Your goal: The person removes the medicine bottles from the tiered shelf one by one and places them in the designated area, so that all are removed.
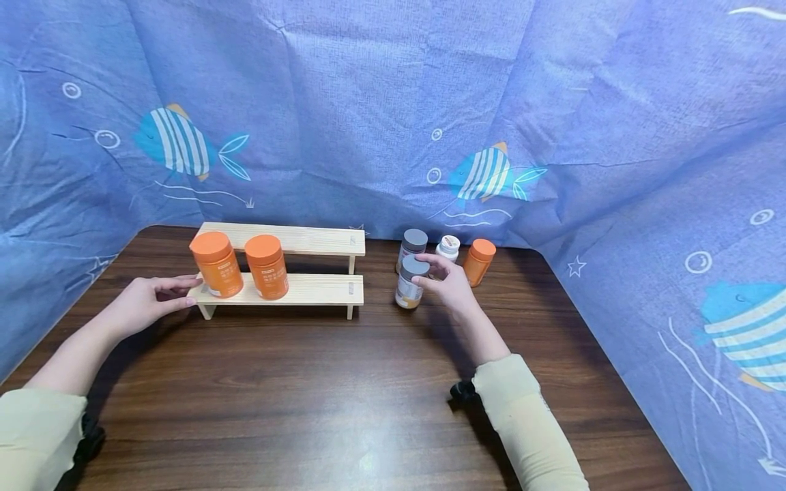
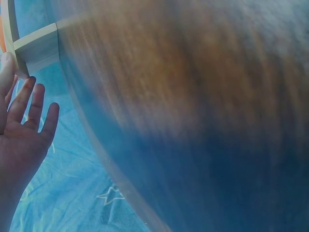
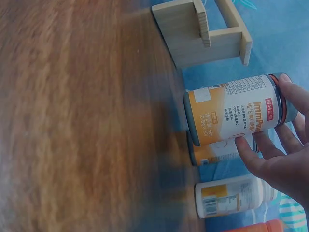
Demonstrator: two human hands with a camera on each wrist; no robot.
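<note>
Centre-right, the right hand [image 1: 451,285] grips the front jar [image 1: 408,289]; at left, the left hand [image 1: 146,304] pinches the lower shelf [image 1: 319,289]. Seemingly a pick-up, needing steadiness.

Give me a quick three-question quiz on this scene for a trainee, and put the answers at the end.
1. How many orange jars stand on the wooden shelf?

2. True or false: the right hand is holding a white bottle.

3. Which of these is the left hand touching?
A) the patterned curtain
B) the wooden shelf
C) the white bottle

Key:
1. Two.
2. False; it holds a gray-lidded jar.
3. B, at the shelf's end.
</note>
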